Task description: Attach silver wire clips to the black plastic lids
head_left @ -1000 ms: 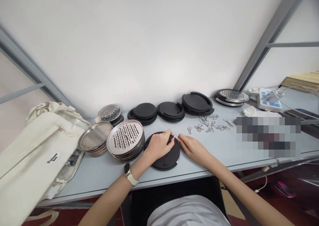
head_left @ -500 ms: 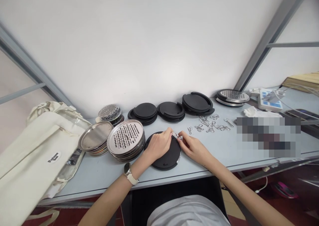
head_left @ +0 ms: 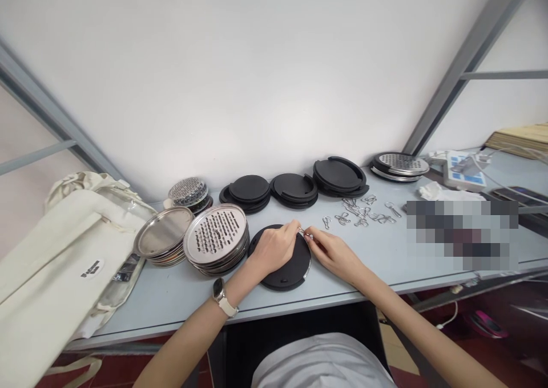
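Observation:
A round black disc (head_left: pixel 286 275) lies on the table in front of me, with a shiny edge at its right side. Above its far edge, my left hand (head_left: pixel 274 247) pinches one end of a small silver metal clip (head_left: pixel 303 231). The other end is between the fingertips of my right hand (head_left: pixel 334 253). Fingers cover much of the clip, so its exact shape is hidden. Beyond my right hand are several loose silver metal clips (head_left: pixel 361 212). Left of the disc stands a stack of round metal grater plates (head_left: pixel 217 237).
Plain metal discs (head_left: pixel 165 232) are stacked farther left, beside a cream bag (head_left: pixel 85 245). Along the wall sit black round holders (head_left: pixel 249 189), small grater discs (head_left: pixel 187 190) and a grater set (head_left: pixel 400 164). A power strip (head_left: pixel 464 171) with cables lies at the right.
Both hands stay nearly in place, still gripping the clip. Its angle between my fingertips has shifted slightly, and less of it shows now.

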Motion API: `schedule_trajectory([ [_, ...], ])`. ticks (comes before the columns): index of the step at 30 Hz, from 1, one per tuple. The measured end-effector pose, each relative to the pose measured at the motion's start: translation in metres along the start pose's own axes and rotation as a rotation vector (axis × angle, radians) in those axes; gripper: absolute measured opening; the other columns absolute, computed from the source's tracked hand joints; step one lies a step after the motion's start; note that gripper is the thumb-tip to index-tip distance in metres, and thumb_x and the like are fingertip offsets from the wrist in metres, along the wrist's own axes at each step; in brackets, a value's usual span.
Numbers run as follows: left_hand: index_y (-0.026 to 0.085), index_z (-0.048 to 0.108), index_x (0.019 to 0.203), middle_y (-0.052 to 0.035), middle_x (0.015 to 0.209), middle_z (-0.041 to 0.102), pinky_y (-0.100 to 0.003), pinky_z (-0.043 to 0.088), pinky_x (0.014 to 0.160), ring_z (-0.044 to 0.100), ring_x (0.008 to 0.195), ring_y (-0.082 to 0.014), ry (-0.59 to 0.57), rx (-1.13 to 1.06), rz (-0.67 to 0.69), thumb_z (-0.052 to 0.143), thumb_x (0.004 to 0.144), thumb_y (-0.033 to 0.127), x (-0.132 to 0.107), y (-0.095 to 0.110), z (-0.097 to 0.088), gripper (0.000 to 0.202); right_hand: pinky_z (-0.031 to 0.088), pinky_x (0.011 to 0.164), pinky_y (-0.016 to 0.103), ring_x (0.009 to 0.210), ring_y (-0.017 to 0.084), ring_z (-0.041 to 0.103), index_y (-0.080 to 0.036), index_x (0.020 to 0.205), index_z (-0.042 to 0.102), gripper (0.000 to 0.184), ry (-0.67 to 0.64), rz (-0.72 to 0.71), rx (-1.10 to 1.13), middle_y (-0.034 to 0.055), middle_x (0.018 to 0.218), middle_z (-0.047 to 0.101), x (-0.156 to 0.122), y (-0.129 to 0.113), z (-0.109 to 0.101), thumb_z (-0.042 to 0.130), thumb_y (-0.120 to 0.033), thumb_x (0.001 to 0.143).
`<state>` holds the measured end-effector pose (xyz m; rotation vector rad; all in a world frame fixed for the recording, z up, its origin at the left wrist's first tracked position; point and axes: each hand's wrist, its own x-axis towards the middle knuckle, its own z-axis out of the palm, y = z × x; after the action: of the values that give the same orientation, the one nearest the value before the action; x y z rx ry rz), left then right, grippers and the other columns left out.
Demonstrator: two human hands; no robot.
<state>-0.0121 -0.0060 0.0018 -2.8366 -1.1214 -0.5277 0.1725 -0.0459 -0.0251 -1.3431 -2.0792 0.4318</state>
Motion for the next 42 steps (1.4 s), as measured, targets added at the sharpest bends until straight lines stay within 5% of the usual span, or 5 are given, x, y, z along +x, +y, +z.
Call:
schedule_trajectory([
  [12, 0.020, 0.048, 0.092, -0.0052, 0.087, 0.066, -0.030, 0.044, 0.061, 0.066, 0.076, -0.0237, -0.045, -0.001, -0.248, 0.048, 0.090, 0.040, 0.001, 0.004, 0.000, 0.020, 0.033, 0.054, 0.026, 0.052, 0.016, 0.045, -0.023, 0.080, 0.039, 0.021, 0.008, 0.015, -0.069, -0.0021, 0.061, 0.047, -0.001, 0.005, 0.004, 0.029, -0.026, 0.099],
  [21, 0.021, 0.048, 0.086, -0.0017, 0.082, 0.065, -0.028, 0.038, 0.057, 0.063, 0.070, -0.0190, -0.089, -0.046, -0.099, 0.048, 0.090, 0.033, 0.001, 0.006, -0.005, 0.013, 0.034, 0.055, 0.026, 0.055, 0.016, 0.047, -0.023, 0.082, 0.036, 0.020, -0.028, 0.007, -0.069, -0.0021, 0.063, 0.047, 0.000, 0.008, 0.005, 0.027, -0.026, 0.099],
  [30, 0.020, 0.051, 0.094, -0.0026, 0.090, 0.063, -0.028, 0.042, 0.060, 0.062, 0.073, -0.0186, -0.061, -0.093, -0.118, 0.050, 0.089, 0.033, 0.000, 0.007, -0.004, 0.014, 0.034, 0.057, 0.027, 0.056, 0.016, 0.046, -0.022, 0.082, 0.041, 0.016, -0.056, -0.056, -0.121, -0.0009, 0.065, 0.050, 0.001, 0.008, 0.005, 0.032, -0.020, 0.095],
  [37, 0.019, 0.054, 0.112, -0.0060, 0.107, 0.061, -0.034, 0.044, 0.089, 0.055, 0.101, -0.0215, -0.002, -0.184, 0.061, 0.048, 0.090, 0.022, 0.002, 0.005, -0.006, 0.023, 0.036, 0.059, 0.027, 0.060, 0.016, 0.049, -0.021, 0.083, 0.045, 0.016, -0.068, -0.070, -0.132, 0.0008, 0.068, 0.054, 0.000, 0.013, 0.006, 0.034, -0.019, 0.094],
  [42, 0.019, 0.059, 0.110, -0.0051, 0.111, 0.065, -0.036, 0.043, 0.093, 0.056, 0.104, -0.0209, 0.002, -0.223, 0.095, 0.047, 0.090, 0.017, 0.002, 0.003, -0.005, 0.023, 0.039, 0.062, 0.028, 0.064, 0.017, 0.053, -0.019, 0.092, 0.051, 0.017, -0.086, -0.066, -0.110, 0.0033, 0.074, 0.058, 0.000, 0.013, 0.006, 0.034, -0.020, 0.095],
])
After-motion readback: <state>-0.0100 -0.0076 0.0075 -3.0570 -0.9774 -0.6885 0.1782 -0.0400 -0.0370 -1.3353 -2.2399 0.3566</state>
